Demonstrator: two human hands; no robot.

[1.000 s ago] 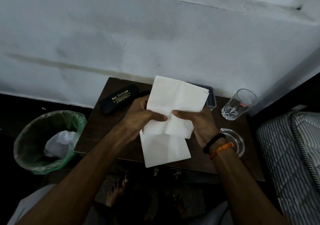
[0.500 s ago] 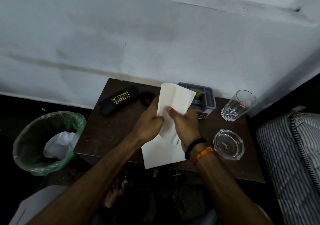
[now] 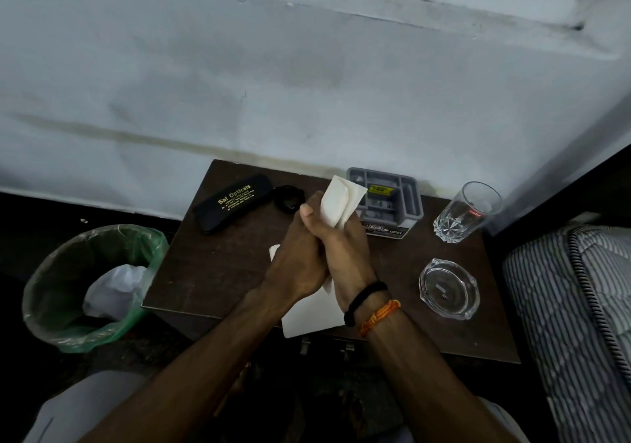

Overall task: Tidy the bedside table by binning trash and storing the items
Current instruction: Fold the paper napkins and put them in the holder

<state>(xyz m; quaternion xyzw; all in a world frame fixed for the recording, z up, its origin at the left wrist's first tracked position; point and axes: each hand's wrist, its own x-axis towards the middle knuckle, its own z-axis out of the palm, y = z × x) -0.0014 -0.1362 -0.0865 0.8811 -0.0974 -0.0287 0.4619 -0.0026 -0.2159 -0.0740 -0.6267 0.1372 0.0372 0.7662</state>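
Both my hands are pressed together over the middle of the dark wooden bedside table (image 3: 222, 271), squeezing a white paper napkin (image 3: 338, 201) between them. My left hand (image 3: 300, 261) and my right hand (image 3: 345, 254) both grip it, and its crumpled top sticks out above my fingers. A second white napkin (image 3: 310, 316) lies flat on the table's front edge under my wrists. A bin with a green liner (image 3: 51, 292) stands on the floor left of the table, with white trash (image 3: 116, 289) inside.
On the table: a black spectacle case (image 3: 232, 203) and a small black round item (image 3: 290, 198) at the back left, a grey compartment organiser (image 3: 409, 200) at the back, a drinking glass (image 3: 464, 213) and a glass ashtray (image 3: 447, 289) at right. A striped mattress (image 3: 573, 323) borders the right side.
The napkin was held spread out between my hands. My hands have since come together and bunched it up into a narrow wad. The organiser behind it now shows.
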